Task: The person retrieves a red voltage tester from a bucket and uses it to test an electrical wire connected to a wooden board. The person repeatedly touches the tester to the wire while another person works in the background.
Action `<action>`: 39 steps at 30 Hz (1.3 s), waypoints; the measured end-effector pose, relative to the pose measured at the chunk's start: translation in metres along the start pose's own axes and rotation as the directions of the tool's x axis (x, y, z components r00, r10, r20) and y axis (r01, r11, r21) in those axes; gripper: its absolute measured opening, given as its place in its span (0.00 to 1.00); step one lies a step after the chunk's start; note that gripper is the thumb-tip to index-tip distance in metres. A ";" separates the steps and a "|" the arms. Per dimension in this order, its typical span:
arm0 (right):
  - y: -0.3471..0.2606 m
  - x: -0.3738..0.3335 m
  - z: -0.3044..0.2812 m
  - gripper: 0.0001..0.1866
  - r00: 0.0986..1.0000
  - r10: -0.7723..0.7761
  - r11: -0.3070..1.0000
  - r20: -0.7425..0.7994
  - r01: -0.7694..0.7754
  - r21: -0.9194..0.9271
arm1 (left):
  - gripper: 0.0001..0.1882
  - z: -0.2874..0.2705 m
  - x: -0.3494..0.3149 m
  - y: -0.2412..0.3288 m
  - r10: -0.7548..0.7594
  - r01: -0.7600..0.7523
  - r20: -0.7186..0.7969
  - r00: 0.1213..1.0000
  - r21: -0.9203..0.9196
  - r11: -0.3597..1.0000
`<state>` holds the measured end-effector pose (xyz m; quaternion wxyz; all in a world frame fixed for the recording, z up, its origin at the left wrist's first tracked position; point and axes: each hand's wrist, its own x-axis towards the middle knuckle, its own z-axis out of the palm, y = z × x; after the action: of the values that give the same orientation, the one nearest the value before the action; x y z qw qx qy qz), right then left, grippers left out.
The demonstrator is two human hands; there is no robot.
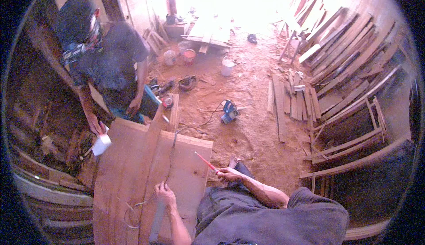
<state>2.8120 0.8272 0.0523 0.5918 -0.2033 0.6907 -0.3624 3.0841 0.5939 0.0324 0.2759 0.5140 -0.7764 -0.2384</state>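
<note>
My left hand (165, 193) is closed in a pinch over the wooden board (199, 156), on a dark power cord (170, 167). A pale loop of cable (132, 216) trails leftward from beside the same hand. Beneath that wrist lies a flat grey strip (156, 222), like a metal rule. Past the board's right edge, my right hand (228, 174) grips a slim red tool with a pale tip (206, 161); it resembles a screwdriver, but its exact kind is unclear. The cord runs over the board's far edge toward a blue power tool (230, 111) on the floor.
At the far left a co-worker (115, 50) stands by the board, one hand holding a white block-like item (102, 144). Buckets (189, 56) and a low bench (208, 30) stand farther back. Planks (345, 45) lean along the right wall; more timber (294, 94) lies on the sawdust-covered floor.
</note>
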 end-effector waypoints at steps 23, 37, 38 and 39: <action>0.039 0.008 -0.008 0.20 1.000 -0.015 0.997 -0.023 0.017 0.073 | 0.20 -0.002 -0.022 0.002 -0.028 0.025 0.015 0.999 0.203 0.979; 0.030 -0.001 0.032 0.16 0.999 -0.051 0.978 -0.006 0.051 0.202 | 0.26 -0.027 -0.033 -0.002 0.037 -0.029 -0.023 0.999 0.282 0.959; 0.024 0.001 0.026 0.16 0.998 -0.055 0.986 -0.019 0.057 0.159 | 0.26 -0.026 -0.031 0.003 0.038 -0.030 -0.025 0.999 0.277 0.960; 0.019 0.002 0.022 0.16 0.998 -0.058 0.991 -0.033 0.062 0.119 | 0.26 -0.025 -0.029 0.008 0.038 -0.030 -0.023 0.999 0.269 0.963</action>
<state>2.8353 0.8326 0.0355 0.5816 -0.1827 0.6699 -0.4238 3.1051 0.6215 0.0506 0.2185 0.5365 -0.8063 -0.1192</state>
